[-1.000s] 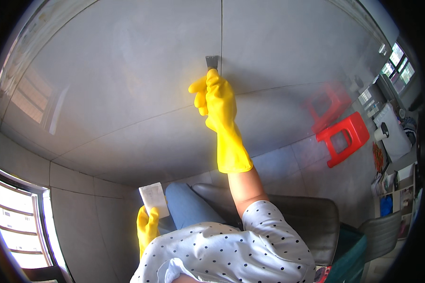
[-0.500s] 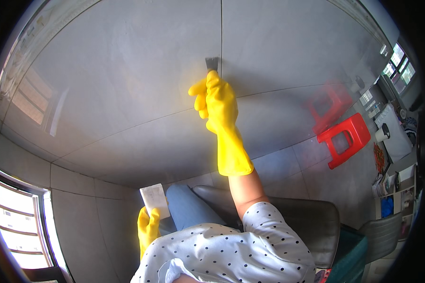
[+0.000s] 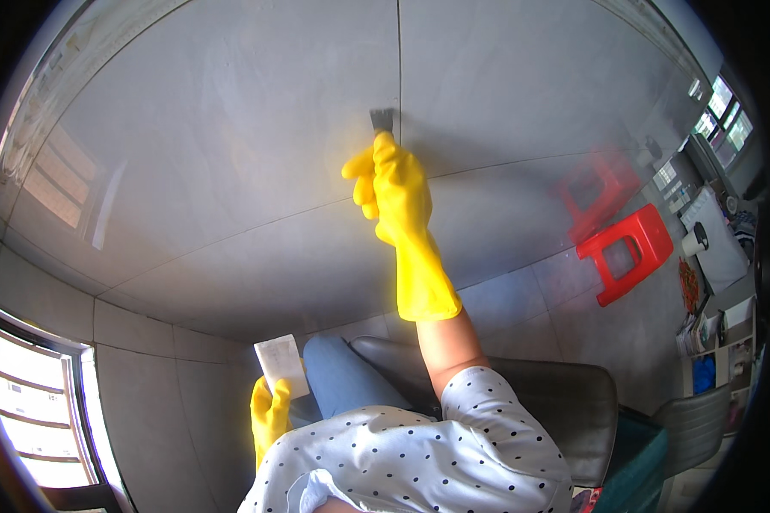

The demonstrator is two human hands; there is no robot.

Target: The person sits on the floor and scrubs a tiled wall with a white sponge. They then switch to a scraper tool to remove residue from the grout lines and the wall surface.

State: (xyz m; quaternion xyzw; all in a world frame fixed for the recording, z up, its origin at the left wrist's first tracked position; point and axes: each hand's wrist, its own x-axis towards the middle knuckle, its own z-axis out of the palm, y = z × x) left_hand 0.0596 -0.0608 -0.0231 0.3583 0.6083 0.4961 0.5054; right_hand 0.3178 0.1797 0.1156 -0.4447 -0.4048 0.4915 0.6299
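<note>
My right hand [image 3: 399,184], in a long yellow rubber glove, is stretched up to the large grey tiled wall [image 3: 257,111]. Its fingers are closed round what looks like a small flat brush [image 3: 382,118] with dark bristles; the glove hides the handle. The bristle end lies against the tile, just left of a vertical joint. Low at the left, beside my knee, my left hand [image 3: 269,412] wears a matching glove. It grips a flat white rectangular block [image 3: 281,362] between thumb and fingers, well away from the wall.
A red plastic stool [image 3: 629,253] stands on the floor at right. Dark padded chairs [image 3: 565,402] are beside and behind me. A barred window [image 3: 30,402] is at lower left. Shelves with clutter [image 3: 717,359] line the far right.
The brush tip has come slightly down and left along the tile beside the joint, with my right hand shifting a little. My left hand and the white block stay nearly still.
</note>
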